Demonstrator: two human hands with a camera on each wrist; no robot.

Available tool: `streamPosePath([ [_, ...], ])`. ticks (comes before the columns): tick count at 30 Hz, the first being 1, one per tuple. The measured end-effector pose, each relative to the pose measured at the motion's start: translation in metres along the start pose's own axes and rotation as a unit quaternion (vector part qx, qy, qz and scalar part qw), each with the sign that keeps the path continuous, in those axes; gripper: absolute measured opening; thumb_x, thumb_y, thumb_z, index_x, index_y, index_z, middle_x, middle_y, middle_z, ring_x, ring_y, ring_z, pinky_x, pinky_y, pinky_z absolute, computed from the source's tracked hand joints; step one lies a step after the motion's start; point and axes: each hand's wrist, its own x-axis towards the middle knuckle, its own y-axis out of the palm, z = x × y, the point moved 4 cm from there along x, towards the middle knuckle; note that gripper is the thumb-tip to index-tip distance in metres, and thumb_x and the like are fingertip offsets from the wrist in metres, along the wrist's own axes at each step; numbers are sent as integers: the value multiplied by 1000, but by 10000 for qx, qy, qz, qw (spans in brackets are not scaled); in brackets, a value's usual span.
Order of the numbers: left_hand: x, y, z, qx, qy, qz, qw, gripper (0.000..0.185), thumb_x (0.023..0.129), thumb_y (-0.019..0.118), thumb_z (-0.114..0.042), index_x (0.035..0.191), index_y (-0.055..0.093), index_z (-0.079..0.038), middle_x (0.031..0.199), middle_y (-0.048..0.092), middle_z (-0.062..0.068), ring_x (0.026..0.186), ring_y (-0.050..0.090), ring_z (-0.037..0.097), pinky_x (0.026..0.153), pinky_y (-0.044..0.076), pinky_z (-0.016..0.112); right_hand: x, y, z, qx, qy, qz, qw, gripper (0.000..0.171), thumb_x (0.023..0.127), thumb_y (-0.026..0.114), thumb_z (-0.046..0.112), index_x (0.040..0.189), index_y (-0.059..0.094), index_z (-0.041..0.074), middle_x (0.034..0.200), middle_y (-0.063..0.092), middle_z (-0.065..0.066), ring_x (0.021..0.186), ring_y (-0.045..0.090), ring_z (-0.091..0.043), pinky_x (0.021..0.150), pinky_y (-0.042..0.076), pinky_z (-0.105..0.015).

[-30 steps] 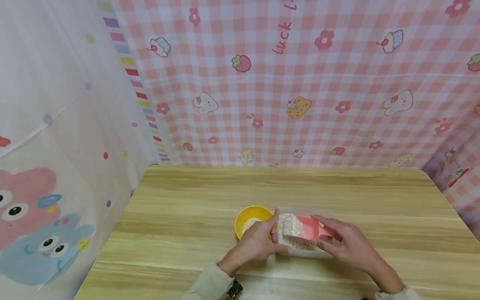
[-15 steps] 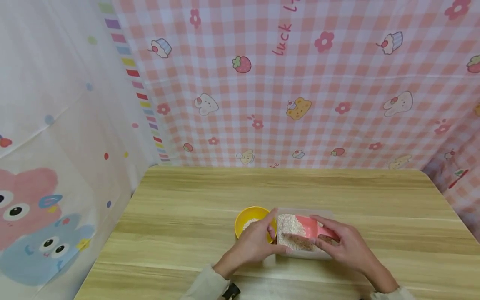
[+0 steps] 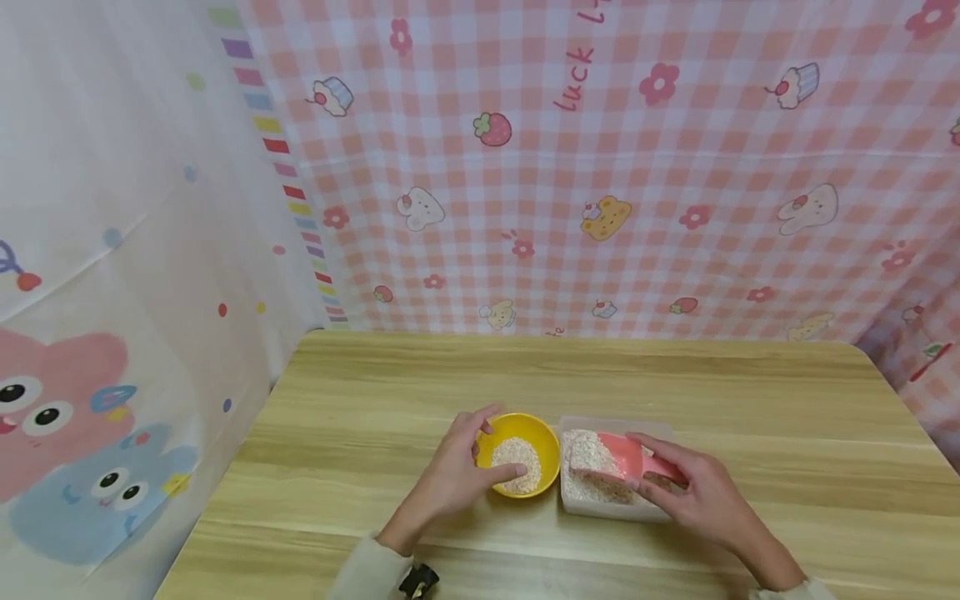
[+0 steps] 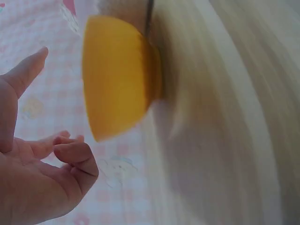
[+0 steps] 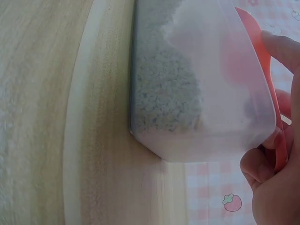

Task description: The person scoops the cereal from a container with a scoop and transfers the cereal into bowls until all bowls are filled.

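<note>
My right hand (image 3: 697,492) grips the handle of a pink scoop (image 3: 621,452), which is heaped with pale oat flakes (image 3: 591,452). The scoop lies over a clear plastic box (image 3: 611,507) partly filled with the same flakes. Left of the box, a yellow bowl (image 3: 544,446) holds a small heap of flakes (image 3: 516,458). At the bowl's left side is my left hand (image 3: 450,471), fingers spread, its thumb reaching over the bowl in the head view. The left wrist view shows a gap between that hand (image 4: 42,173) and the bowl (image 4: 115,79).
Bowl and box stand side by side on a wood-grain table (image 3: 390,379). A pink checked cloth (image 3: 465,183) hangs behind the table's far edge, and a white printed curtain (image 3: 150,292) on the left.
My left hand has left the box's left end and moved left to the bowl, uncovering more of it. My right hand keeps its hold on the scoop, nearly still over the box.
</note>
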Motion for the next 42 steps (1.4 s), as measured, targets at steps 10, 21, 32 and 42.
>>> streamPosePath([
  [10, 4, -6, 29, -82, -502, 571, 9971, 105, 76, 85, -44, 157, 24, -19, 133, 42, 17, 94, 47, 23, 78, 44, 34, 1, 0, -2, 403, 165, 215, 9988, 52, 82, 81, 12, 131, 64, 12, 97, 67, -3, 62, 47, 0, 52, 42, -21],
  [21, 7, 10, 38, -801, -458, 1161, 9889, 118, 71, 91, -33, 159, 14, -20, 160, 26, 12, 146, 28, 30, 119, 17, 54, 1, 0, -2, 519, 207, 334, 9979, 51, 83, 80, 14, 131, 64, 10, 99, 68, -5, 65, 50, 3, 51, 44, -21],
  [32, 7, 15, 37, -720, -449, 1352, 9872, 119, 72, 90, -33, 159, 10, -24, 159, 31, 8, 142, 34, 30, 117, 22, 57, 2, 0, -2, 666, 269, 431, 9965, 51, 84, 79, 12, 132, 63, 7, 110, 69, -11, 67, 54, 3, 52, 47, -22],
  [42, 7, 15, 37, -840, -677, 1359, 9848, 118, 70, 92, -32, 158, 14, -30, 154, 38, 10, 136, 39, 32, 116, 22, 59, 3, -1, 0, 1199, 354, 611, 9903, 51, 87, 76, 11, 134, 60, 4, 125, 64, -23, 78, 61, 1, 57, 53, -23],
])
